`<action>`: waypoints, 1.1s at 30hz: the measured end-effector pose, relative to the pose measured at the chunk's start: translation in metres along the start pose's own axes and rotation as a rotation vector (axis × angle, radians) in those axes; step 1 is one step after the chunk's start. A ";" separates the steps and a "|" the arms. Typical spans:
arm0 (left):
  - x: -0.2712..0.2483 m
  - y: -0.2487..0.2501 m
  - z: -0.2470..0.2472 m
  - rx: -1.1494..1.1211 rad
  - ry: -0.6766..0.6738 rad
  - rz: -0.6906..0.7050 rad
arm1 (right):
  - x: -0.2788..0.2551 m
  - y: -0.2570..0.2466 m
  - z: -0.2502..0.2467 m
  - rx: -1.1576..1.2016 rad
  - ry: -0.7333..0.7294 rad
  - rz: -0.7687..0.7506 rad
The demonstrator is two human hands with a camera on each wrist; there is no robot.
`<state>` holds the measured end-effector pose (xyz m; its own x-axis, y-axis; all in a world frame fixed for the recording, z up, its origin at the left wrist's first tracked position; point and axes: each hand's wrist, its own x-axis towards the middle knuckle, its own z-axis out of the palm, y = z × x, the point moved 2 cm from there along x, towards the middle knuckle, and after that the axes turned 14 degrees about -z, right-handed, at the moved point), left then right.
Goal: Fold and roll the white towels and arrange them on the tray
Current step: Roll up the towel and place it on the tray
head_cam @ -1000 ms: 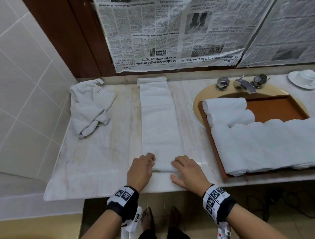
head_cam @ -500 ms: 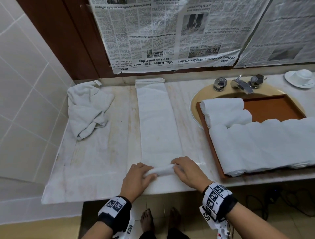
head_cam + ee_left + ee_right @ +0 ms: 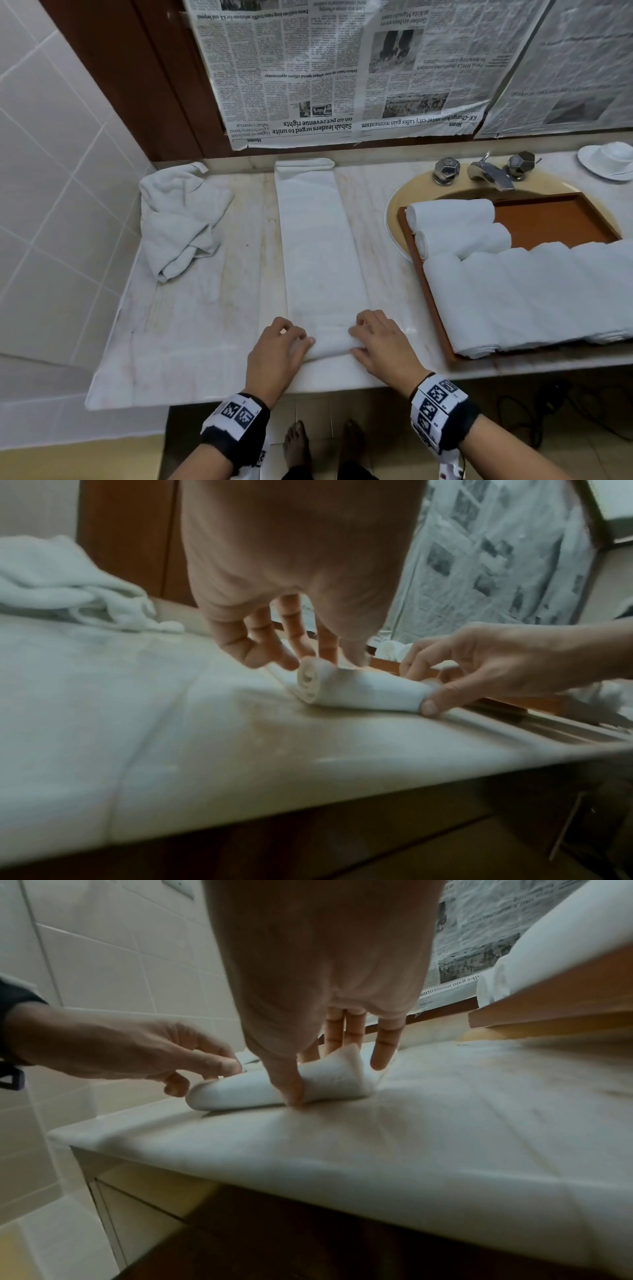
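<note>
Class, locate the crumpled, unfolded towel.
In the head view, the crumpled towel lies at the counter's far left, beside the tiled wall.

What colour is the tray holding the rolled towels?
Reddish-brown; the tray shows best in the head view.

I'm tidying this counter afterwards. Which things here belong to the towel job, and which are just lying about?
Job: long towel both hands roll; crumpled towel; tray; rolled towels.
Lying about: faucet; cup and saucer; newspaper.
</note>
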<state>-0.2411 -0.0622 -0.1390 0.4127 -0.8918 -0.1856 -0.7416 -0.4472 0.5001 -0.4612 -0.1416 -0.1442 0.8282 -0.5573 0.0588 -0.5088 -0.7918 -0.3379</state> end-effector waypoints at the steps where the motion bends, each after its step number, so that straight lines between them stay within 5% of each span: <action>1: -0.002 -0.002 0.001 0.032 0.006 0.050 | 0.001 0.000 0.000 -0.002 -0.011 0.010; 5: -0.004 -0.008 0.009 0.185 -0.024 0.223 | 0.007 0.002 -0.007 0.205 -0.056 0.133; 12: 0.013 -0.006 -0.005 -0.301 -0.155 -0.075 | 0.012 0.012 -0.015 0.331 0.046 0.166; 22: 0.012 -0.001 0.001 -0.174 -0.076 -0.171 | 0.010 0.016 -0.013 0.203 -0.034 0.020; 29: 0.005 0.008 0.006 0.084 0.074 0.153 | 0.023 0.030 -0.016 0.386 -0.037 0.157; 33: 0.005 0.009 0.007 0.225 0.020 0.153 | 0.035 0.030 -0.026 0.414 -0.069 0.176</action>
<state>-0.2495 -0.0714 -0.1408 0.2955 -0.9497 -0.1040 -0.8939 -0.3133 0.3205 -0.4539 -0.1916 -0.1282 0.7581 -0.6458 -0.0909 -0.5183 -0.5121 -0.6849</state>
